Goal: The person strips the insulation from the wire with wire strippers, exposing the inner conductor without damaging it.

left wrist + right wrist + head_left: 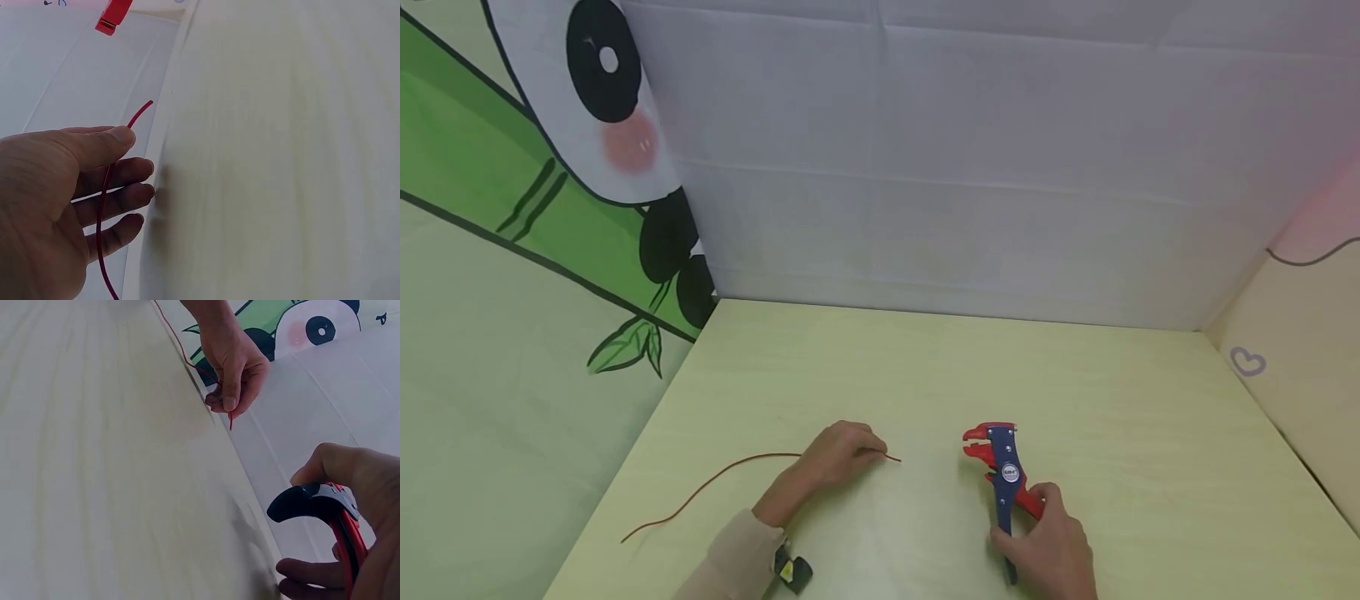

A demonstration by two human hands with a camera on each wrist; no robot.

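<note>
My left hand pinches a thin red wire between thumb and forefinger. A short end sticks out past the fingertips, and the rest curves away to the left over the table. In the left wrist view the wire runs down across the loosely bent other fingers. To the right, my right hand grips a blue and red wire stripper by its handles. The stripper's red jaws stand apart, facing left toward the wire's end, with a gap between. The right wrist view shows the thumb by the dark handle end.
Both hands work over a pale wooden table. A white sheet rises behind its far edge. Printed cloth with a panda and bamboo hangs at the left. A dark device is strapped at the left wrist.
</note>
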